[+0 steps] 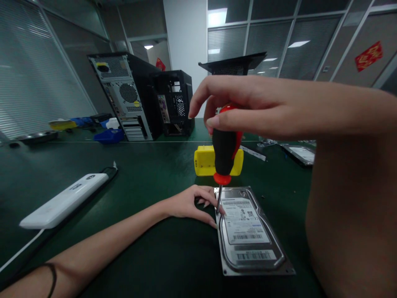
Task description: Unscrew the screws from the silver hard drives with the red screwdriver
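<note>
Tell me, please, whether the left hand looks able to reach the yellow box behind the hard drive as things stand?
Probably yes. The left hand rests at the hard drive, and the mat toward the yellow box looks bare; only the screwdriver, upright in the right hand, stands close by.

Right hand [248,105] stands screwdriver [223,155] on hard drive [251,231]; left hand [192,205] steadies it.

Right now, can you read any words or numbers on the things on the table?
None can be read.
Hard drive label: printed lines and barcodes, too small and blurred.
White box: small marks, too blurred.
Red sign on the glass wall: gold marks, too blurred.
Screwdriver: no writing visible.
</note>
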{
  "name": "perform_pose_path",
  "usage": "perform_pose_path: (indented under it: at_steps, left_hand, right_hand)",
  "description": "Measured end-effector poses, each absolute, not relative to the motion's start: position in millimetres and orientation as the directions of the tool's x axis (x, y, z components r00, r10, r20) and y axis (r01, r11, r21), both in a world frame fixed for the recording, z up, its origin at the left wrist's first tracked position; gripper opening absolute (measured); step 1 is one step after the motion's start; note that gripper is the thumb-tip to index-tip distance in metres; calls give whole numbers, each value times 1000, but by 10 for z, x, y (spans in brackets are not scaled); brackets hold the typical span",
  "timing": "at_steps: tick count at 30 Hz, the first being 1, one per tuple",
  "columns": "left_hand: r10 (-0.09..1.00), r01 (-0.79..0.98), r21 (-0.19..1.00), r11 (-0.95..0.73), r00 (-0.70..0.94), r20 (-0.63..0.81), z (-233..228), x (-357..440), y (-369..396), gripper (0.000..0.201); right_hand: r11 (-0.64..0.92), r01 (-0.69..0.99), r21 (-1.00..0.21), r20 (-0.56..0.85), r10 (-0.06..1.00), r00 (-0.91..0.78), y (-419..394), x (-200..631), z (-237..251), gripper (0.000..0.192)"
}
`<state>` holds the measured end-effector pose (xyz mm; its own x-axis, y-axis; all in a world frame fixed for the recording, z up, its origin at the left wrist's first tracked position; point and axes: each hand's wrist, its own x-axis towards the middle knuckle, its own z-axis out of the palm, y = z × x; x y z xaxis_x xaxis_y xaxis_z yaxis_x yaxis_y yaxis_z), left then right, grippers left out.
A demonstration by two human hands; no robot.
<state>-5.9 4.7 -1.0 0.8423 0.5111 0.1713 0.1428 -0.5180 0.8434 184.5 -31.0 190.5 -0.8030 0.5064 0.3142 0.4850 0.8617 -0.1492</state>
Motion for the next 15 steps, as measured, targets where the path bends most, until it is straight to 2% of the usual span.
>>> perform_pose_path:
  at_steps: [5, 10, 13, 15]
  left_hand:
    - [516, 159, 832, -531, 840, 169, -4, -43, 45, 32]
    - [517, 140, 841, -522, 837, 181, -5, -30, 35, 32]
    - [508, 121, 844, -523, 839, 194, -7, -29, 40, 31]
    - [499, 112, 841, -529, 843, 201, -10, -29, 45, 31]
  right_hand:
    - [851, 510, -124, 298, 522, -799, -271, 1822, 1891, 26]
    - [873, 472, -122, 309, 485, -818, -240, 1727, 1862, 41]
    - [892, 435, -121, 314, 451, -836, -240, 1722, 1863, 33]
    - [896, 412, -165, 298, 444, -845, -250, 1750, 1874, 26]
